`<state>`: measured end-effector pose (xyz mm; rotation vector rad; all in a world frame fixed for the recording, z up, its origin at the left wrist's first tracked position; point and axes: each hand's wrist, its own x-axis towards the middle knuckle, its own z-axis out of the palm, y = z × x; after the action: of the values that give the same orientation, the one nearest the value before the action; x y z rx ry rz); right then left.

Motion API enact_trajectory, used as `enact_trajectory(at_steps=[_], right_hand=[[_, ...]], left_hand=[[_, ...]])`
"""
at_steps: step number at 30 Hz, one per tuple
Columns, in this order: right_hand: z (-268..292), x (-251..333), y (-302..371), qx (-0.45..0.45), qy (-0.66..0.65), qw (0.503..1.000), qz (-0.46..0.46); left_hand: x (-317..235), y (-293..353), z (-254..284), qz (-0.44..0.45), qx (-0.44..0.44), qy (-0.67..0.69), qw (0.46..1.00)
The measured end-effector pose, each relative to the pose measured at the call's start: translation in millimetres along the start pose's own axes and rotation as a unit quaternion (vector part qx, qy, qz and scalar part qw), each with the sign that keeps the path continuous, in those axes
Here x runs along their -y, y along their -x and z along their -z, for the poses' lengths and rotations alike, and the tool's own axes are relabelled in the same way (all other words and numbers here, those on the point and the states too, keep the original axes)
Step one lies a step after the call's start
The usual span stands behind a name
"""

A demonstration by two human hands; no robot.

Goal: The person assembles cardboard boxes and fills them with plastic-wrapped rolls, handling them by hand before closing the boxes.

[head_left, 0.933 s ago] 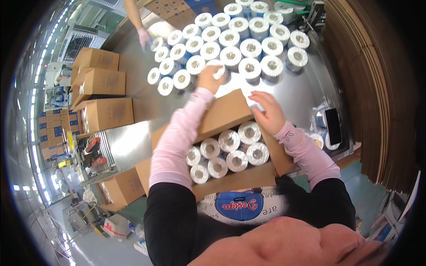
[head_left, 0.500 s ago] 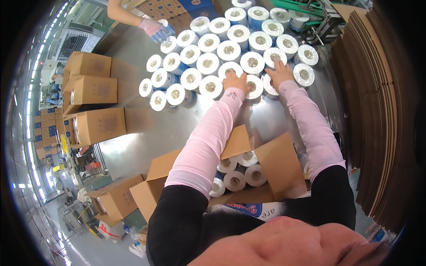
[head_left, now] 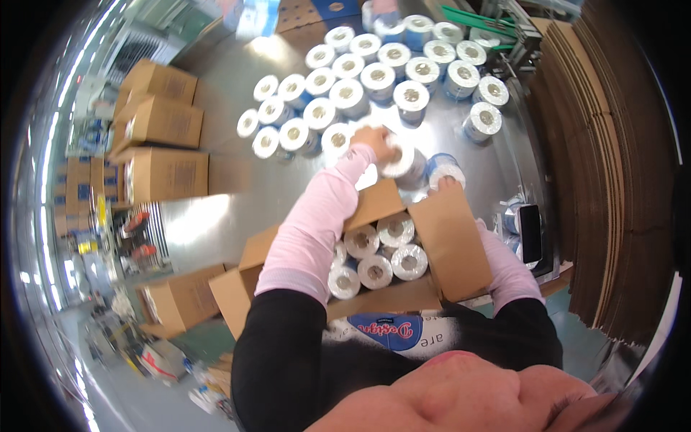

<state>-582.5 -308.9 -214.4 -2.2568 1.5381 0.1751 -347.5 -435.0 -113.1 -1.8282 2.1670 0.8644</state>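
Observation:
My left hand (head_left: 374,141), somewhat blurred, is closed around the edge of a plastic-wrapped white paper roll (head_left: 398,163) at the near side of the group. Another roll with a blue wrapper, a tilted paper roll (head_left: 445,170), is in my right hand (head_left: 448,185); only its fingertips show, since a carton flap hides the rest. Between my forearms stands an open cardboard carton (head_left: 450,241) with its flaps up. Several wrapped rolls (head_left: 375,271) lie inside it, ends facing up. Many more upright rolls (head_left: 348,95) stand beyond my hands on the metal table (head_left: 237,169).
Filled cartons (head_left: 169,175) line the left side, with one more open carton (head_left: 183,299) nearer. Flat cardboard sheets (head_left: 597,173) are stacked at the right. A black phone (head_left: 531,234) lies at the table's right edge. Green-railed machinery (head_left: 479,20) stands at the far right.
Both hands have drawn back toward the carton, bringing rolls away from the group. The right hand has dropped behind the flap. The co-worker's gloved hand has left its place by the far-left rolls.

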Motion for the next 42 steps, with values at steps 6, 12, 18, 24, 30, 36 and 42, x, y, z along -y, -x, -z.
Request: enact_trajectory(at_steps=[6, 12, 18, 24, 30, 36, 42], right_hand=[[59.7, -23.7, 30.5, -0.103, -0.334, 0.934, -0.065], [184.2, 48.2, 48.5, -0.048, -0.627, 0.765, 0.141], [200.2, 230.3, 48.7, 0.169, -0.317, 0.811, 0.461], [69.5, 339.9, 85.5, 0.05, 0.044, 0.913, 0.403], [133.8, 290.5, 74.6, 0.126, -0.182, 0.863, 0.454], [148.0, 161.3, 51.5, -0.223, -0.121, 0.957, 0.144], [114.5, -9.1, -11.6, -0.247, -0.128, 0.96, 0.039]], left_hand=[[49.1, 105.9, 63.3, -0.181, -0.243, 0.698, 0.648], [138.4, 310.5, 46.4, -0.365, -0.095, 0.648, 0.661], [163.3, 427.7, 40.4, -0.148, -0.112, 0.187, 0.965], [175.6, 391.3, -56.9, -0.118, -0.017, -0.187, 0.975], [167.7, 333.0, 3.9, -0.101, 0.216, -0.009, 0.971], [140.5, 154.4, 80.3, -0.112, -0.075, 0.248, 0.959], [164.2, -23.9, 8.5, 0.049, -0.142, -0.026, 0.988]])
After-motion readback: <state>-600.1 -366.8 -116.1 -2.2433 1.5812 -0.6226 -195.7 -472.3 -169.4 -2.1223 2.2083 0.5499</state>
